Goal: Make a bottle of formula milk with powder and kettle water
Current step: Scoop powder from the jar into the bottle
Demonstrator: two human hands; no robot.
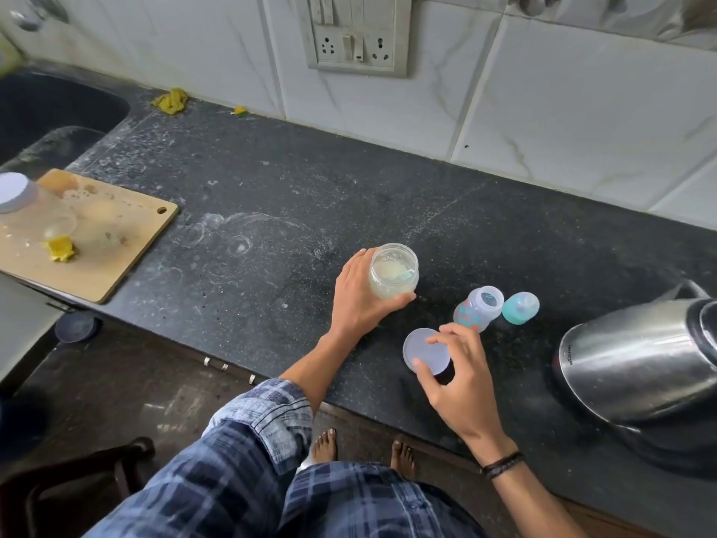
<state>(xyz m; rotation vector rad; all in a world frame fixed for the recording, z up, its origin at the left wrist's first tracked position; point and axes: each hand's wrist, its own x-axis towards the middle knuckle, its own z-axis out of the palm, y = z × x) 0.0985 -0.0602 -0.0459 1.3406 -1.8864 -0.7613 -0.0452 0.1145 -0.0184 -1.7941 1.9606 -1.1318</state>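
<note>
The left hand (pixel 359 300) was wrapped round the side of the open powder jar (pixel 394 271), its thumb curled across the base, keeping the jar upright on the black counter (pixel 271 211). Pale powder lay in the bottom of the jar. The right hand (pixel 458 370), to the right of the left one and nearer the body, pinched the jar's round lid (pixel 425 349) between thumb and fingertips. A dark shadow lay under the lid's near edge, and whether the lid touched the counter could not be told. The two hands were apart, each closed on its own thing.

Just beyond the right hand's fingertips stood the baby bottle (pixel 479 309), open-mouthed and clear with coloured print. The teal cap (pixel 520 307) sat just beside it on its right. Further right of the right hand stood the steel kettle (pixel 636 366). Well to the left of the left hand lay a wooden cutting board (pixel 108 246), which bore a second clear jar (pixel 23 203) and a yellow scrap (pixel 60 248).
</note>
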